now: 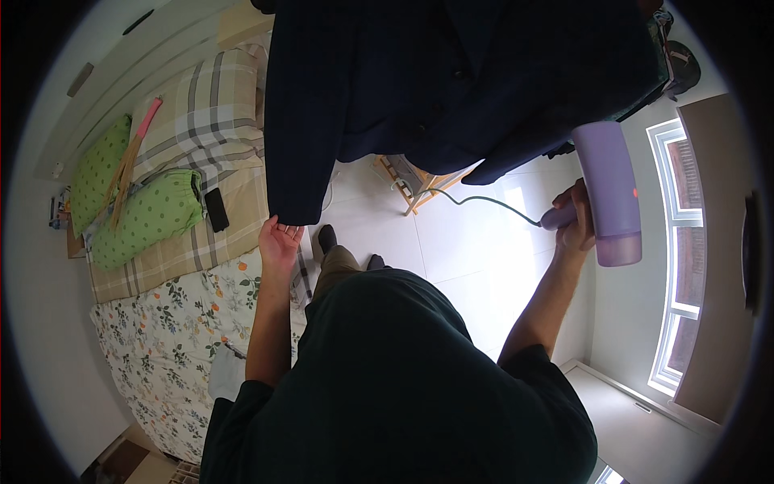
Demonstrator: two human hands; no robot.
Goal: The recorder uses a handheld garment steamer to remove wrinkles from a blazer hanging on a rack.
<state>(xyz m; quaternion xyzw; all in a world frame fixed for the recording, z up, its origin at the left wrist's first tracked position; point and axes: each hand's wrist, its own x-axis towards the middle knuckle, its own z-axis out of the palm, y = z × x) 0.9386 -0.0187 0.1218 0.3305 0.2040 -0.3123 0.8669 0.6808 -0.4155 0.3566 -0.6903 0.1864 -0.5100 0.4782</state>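
A dark navy suit jacket [417, 78] hangs in front of me, its sleeve dropping down on the left and its buttons showing faintly. At the lower end of that sleeve, my left hand [281, 242] holds the cuff [296, 215] with its fingertips. My right hand [577, 221] grips the handle of a purple handheld garment steamer [608, 181], upright beside the jacket's lower right side. A green cord [484, 198] runs from the handle towards the floor near a wooden-framed stand [417, 178]. The jacket's top is cut off by the view's edge.
To the left is a bed with a floral quilt [163, 339], a plaid pillow [211, 103] and green dotted pillows [151, 221]. A pink-handled stick broom [148, 118] and a black phone [216, 209] lie there. Windows [677, 254] line the right wall above the tiled floor [459, 254].
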